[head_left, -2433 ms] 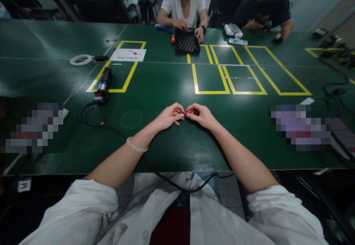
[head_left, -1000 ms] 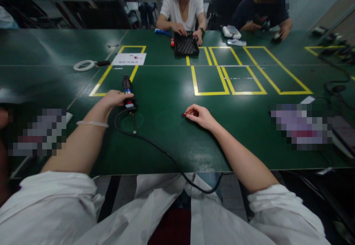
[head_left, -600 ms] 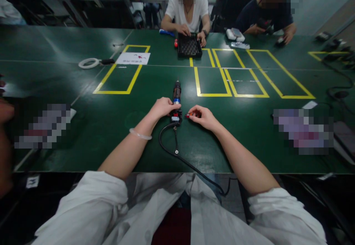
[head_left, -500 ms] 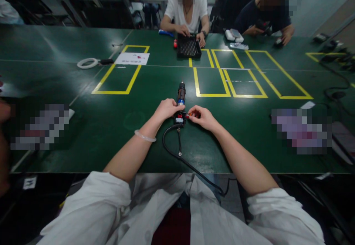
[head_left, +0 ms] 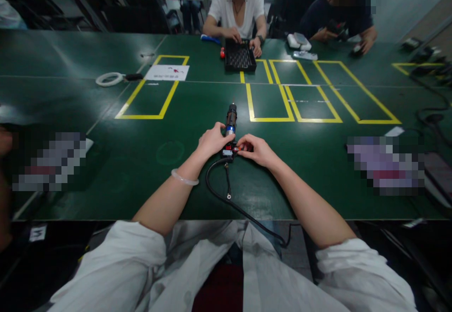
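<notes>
A black cylindrical corded tool (head_left: 231, 116), with a thin metal tip, a blue-and-silver band and a red and white base, lies pointing away from me. My left hand (head_left: 213, 141) is closed around it at the band, thumb along the near side. My right hand (head_left: 259, 150) pinches a small red-orange piece (head_left: 237, 149) right at the tool's base. Whether the piece sits in the base or only touches it, I cannot tell; fingertips partly hide it. From the base a black cable (head_left: 209, 180) curves toward me, beside a short lead (head_left: 228, 185) with a ring end.
Yellow tape outlines (head_left: 270, 120) mark the green table (head_left: 116, 161). A white sheet (head_left: 167, 72) and a white coil (head_left: 108, 79) lie far left. Across, a person works at a black tray (head_left: 240, 62); another person sits at right. Blurred-out items lie at both sides.
My left hand left the small red piece, reached left, took the corded tool and brought it to the middle. My right hand kept the piece, which has since met the tool's base.
</notes>
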The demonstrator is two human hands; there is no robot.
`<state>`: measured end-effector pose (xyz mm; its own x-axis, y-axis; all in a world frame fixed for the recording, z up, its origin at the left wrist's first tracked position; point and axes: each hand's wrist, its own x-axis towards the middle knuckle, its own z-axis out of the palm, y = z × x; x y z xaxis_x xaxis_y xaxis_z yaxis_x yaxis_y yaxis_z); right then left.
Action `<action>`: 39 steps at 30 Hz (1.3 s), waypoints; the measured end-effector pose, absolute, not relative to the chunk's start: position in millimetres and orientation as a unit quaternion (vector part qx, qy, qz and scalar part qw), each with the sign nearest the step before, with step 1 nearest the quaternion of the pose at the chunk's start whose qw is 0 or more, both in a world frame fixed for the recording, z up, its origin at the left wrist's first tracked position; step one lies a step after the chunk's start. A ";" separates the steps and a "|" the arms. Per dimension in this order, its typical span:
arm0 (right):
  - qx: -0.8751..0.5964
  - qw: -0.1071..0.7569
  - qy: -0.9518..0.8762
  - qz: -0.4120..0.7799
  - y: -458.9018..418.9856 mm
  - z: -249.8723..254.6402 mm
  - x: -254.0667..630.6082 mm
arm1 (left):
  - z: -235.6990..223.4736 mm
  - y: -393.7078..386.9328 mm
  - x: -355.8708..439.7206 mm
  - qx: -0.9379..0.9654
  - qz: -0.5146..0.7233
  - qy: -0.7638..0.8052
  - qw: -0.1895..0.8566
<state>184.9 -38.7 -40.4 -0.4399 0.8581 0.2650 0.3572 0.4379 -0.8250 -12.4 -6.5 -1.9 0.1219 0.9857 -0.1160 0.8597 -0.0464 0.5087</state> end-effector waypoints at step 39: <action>-0.402 0.404 -0.674 0.471 -35.1 -48.3 187.0 | 1.3 -24.6 -77.9 0.800 0.065 0.592 0.070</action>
